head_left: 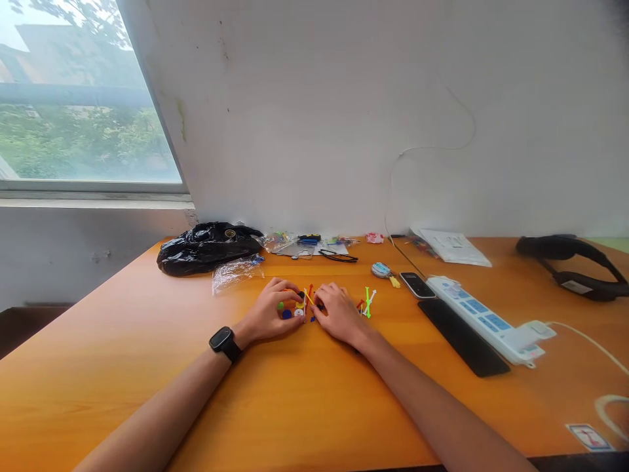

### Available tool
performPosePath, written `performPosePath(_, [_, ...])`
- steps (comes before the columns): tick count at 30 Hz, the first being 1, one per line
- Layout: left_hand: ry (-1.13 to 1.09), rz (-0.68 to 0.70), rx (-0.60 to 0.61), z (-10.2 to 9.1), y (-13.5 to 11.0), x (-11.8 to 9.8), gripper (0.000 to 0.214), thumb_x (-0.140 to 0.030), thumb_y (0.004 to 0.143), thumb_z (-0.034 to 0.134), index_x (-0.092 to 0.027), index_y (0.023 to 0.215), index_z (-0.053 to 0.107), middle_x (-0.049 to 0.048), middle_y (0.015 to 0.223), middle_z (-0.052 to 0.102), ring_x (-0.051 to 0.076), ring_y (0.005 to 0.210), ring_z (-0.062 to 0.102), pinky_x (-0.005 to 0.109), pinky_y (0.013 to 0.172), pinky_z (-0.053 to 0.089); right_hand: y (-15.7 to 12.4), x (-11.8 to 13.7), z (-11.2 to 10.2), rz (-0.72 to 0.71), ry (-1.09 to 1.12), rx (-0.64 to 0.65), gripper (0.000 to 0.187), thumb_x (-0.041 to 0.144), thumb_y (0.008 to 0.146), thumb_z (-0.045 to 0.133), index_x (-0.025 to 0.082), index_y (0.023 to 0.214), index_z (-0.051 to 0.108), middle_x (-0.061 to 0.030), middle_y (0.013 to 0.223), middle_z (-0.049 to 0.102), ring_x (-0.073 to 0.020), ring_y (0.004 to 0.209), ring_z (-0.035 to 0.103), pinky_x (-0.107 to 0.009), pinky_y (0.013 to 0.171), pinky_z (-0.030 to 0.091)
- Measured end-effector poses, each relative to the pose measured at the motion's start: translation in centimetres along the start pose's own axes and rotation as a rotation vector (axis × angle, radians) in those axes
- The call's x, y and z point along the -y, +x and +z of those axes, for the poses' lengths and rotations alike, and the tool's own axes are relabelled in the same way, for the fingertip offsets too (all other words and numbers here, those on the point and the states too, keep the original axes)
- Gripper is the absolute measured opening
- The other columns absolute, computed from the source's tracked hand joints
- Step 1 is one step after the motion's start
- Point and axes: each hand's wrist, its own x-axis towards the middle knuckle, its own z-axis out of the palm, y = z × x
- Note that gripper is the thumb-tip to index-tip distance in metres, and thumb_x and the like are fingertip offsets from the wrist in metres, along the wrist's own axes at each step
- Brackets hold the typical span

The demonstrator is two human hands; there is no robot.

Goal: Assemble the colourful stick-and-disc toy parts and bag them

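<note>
My left hand, below a wrist with a black smartwatch, rests on the table with thumb and fingers curved apart. Between them lie small round pieces: a blue disc, a white disc and a green piece. A black piece touches or nearly touches its fingertips. My right hand lies opposite, thumb and forefinger apart beside a yellow stick and a red arrow-tipped stick. A dark piece by its fingers is partly hidden. Green and white arrow-like sticks lie to its right.
A black plastic bag and clear wrapping lie at the back left. Eyeglasses, a round tape-measure-like item, a phone-like device, a black slab, a power strip and headphones lie rightward.
</note>
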Motion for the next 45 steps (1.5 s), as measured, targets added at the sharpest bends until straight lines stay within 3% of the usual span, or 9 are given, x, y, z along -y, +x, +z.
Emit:
performPosePath(4, [0.017,0.014,0.033,-0.2,0.0,-0.2,0.027,-0.021,0.082,0.069,-0.025,0.107,0.078,0.0075,0.107,0.075,0.028,0.103,0.061,0.043,0.097,0.051,0.0,0.1,0.2,0.022,0.008,-0.013,0.011,0.023,0.102,0.058,0.021,0.091,0.060,-0.0071,0.099,0.069,-0.0253,0.101,0.058,-0.040,0.087,0.039])
performPosePath(13, [0.091,-0.009,0.035,0.0,0.2,0.1,0.017,-0.034,0.097,0.065,-0.026,0.104,0.078,0.0079,0.092,0.073,0.027,0.096,0.061,0.042,0.090,0.050,0.5,0.3,0.1,0.098,0.167,-0.186,0.020,0.026,0.106,0.046,0.023,0.091,0.058,-0.0089,0.101,0.069,-0.0263,0.100,0.059,-0.040,0.092,0.044])
performPosePath(20, [0.035,-0.068,-0.043,0.4,0.0,0.4,0.012,-0.035,0.096,0.069,-0.025,0.098,0.075,0.0063,0.090,0.071,0.026,0.096,0.064,0.039,0.086,0.053,0.6,0.1,0.0,0.174,0.429,-0.271,0.025,0.036,0.109,0.038,0.025,0.103,0.060,-0.0046,0.090,0.070,-0.0233,0.082,0.066,-0.034,0.075,0.047])
performPosePath(27, [-0.224,-0.209,-0.292,0.5,0.5,0.4,0.027,-0.042,0.092,0.076,-0.021,0.109,0.076,0.0053,0.096,0.070,0.018,0.082,0.068,0.032,0.076,0.058,1.1,0.1,0.2,0.178,0.744,-0.346,0.025,0.036,0.100,0.053,0.022,0.118,0.063,-0.0091,0.107,0.074,-0.0242,0.100,0.072,-0.040,0.094,0.056])
performPosePath(30, [-0.409,-0.298,-0.289,0.7,0.7,0.4,0.034,-0.048,0.087,0.081,-0.018,0.103,0.076,0.0049,0.087,0.073,0.019,0.076,0.071,0.031,0.070,0.060,1.2,0.4,0.4,0.147,0.908,-0.335,0.029,0.038,0.094,0.066,0.022,0.118,0.066,-0.0088,0.105,0.075,-0.0237,0.100,0.073,-0.040,0.096,0.058])
performPosePath(34, [-0.575,-0.369,-0.287,0.5,0.7,-0.3,0.042,-0.049,0.082,0.086,-0.015,0.105,0.075,0.0071,0.086,0.078,0.021,0.076,0.074,0.032,0.069,0.063,1.0,1.1,0.4,0.125,1.064,-0.304,0.031,0.040,0.088,0.077,0.023,0.113,0.069,-0.0103,0.124,0.069,-0.0208,0.094,0.074,-0.037,0.089,0.062])
performPosePath(38, [-0.653,-0.413,-0.242,0.2,0.5,-1.6,0.047,-0.044,0.082,0.088,-0.013,0.115,0.073,0.0111,0.095,0.081,0.025,0.084,0.078,0.033,0.072,0.064,0.6,1.6,0.0,0.029,0.899,-0.292,0.017,0.039,0.095,0.071,0.022,0.092,0.072,-0.0083,0.113,0.068,-0.0190,0.089,0.071,-0.033,0.080,0.059])
performPosePath(41, [-0.643,-0.416,-0.234,0.4,0.3,-2.0,0.046,-0.042,0.083,0.087,-0.015,0.117,0.073,0.0141,0.111,0.080,0.028,0.095,0.079,0.034,0.076,0.064,0.4,1.5,0.0,-0.047,0.715,-0.278,0.013,0.030,0.103,0.060,0.024,0.098,0.071,-0.0039,0.093,0.069,-0.0187,0.084,0.067,-0.032,0.076,0.053])
performPosePath(45, [-0.498,-0.330,-0.265,0.9,0.2,-1.7,0.031,-0.040,0.088,0.082,-0.016,0.107,0.079,0.0117,0.109,0.081,0.026,0.098,0.078,0.036,0.088,0.063,0.2,1.1,0.2,-0.109,0.610,-0.269,0.013,0.022,0.104,0.056,0.024,0.101,0.068,-0.0034,0.095,0.067,-0.0183,0.084,0.063,-0.032,0.077,0.050])
